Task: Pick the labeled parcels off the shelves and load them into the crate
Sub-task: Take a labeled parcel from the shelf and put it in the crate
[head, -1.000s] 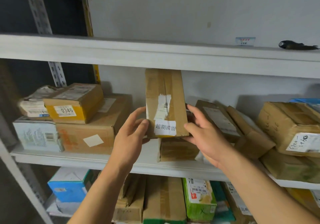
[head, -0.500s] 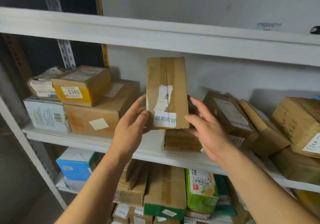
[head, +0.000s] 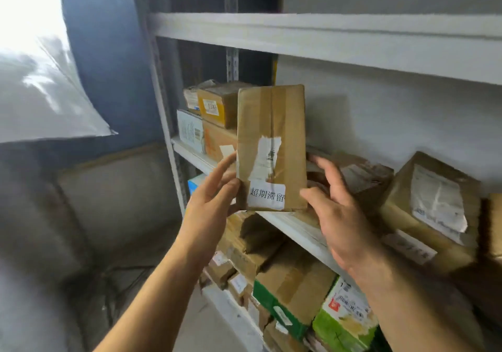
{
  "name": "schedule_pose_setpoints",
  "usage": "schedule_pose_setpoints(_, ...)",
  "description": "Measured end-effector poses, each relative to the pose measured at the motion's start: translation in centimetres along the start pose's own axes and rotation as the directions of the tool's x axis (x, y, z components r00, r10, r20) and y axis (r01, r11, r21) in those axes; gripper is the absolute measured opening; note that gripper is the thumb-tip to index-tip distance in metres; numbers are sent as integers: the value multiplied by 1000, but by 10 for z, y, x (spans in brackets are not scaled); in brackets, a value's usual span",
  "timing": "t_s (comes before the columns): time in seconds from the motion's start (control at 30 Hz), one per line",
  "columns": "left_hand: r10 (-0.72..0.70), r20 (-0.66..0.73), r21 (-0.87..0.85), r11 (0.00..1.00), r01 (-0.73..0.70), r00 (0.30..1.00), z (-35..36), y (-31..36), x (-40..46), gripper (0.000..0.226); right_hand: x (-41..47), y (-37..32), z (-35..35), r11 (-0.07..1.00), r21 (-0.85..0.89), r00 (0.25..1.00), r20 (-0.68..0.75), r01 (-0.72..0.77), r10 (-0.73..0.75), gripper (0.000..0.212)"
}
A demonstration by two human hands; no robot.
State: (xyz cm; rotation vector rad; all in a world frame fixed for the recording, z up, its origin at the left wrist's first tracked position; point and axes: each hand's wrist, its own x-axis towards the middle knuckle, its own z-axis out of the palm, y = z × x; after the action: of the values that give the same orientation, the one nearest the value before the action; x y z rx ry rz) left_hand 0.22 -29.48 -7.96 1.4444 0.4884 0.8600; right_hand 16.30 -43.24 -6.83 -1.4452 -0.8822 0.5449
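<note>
Parcel [head: 271, 148] now off the shelf [head: 296, 232], swung leftward — upright in front of the shelving. Left hand [head: 214, 196] grips its lower left edge; right hand [head: 336, 215] loose-fingered, thumb at the lower right corner. White label faces camera.

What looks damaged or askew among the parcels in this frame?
The held parcel has a torn, half-peeled shipping label above its intact white sticker. The left hand grips it; the right hand is at its edge. On the shelf, brown boxes lie tilted.
</note>
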Motion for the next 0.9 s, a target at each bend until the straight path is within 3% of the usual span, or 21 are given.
schedule_pose_setpoints(0.17,28,-255,64,998,-12,966,-51,0,-106,44,-32,16,54,989,137,944,329,-53,5,52)
schedule_pose_setpoints(0.33,16,-517,105,993,45,856,-102,7,-220,45,-87,31,134,966,195,835,548,-170,37,57)
schedule_pose_setpoints(0.53,-34,-822,21,996,90,568,-150,19,-402,49,-196,15,240,973,78,506,861,-218,44,55)
schedule_pose_setpoints(0.63,-69,-907,-15,991,131,415,-154,23,-491,48,-264,9,281,961,38,370,926,-275,69,58)
schedule_pose_setpoints(0.77,-43,-989,-26,992,121,140,-145,22,-594,47,-352,15,317,954,32,199,980,-299,30,59)
schedule_pose_setpoints(0.9,-6,-1000,-6,994,113,3,-123,21,-658,47,-415,24,330,954,-9,71,997,-300,32,66)
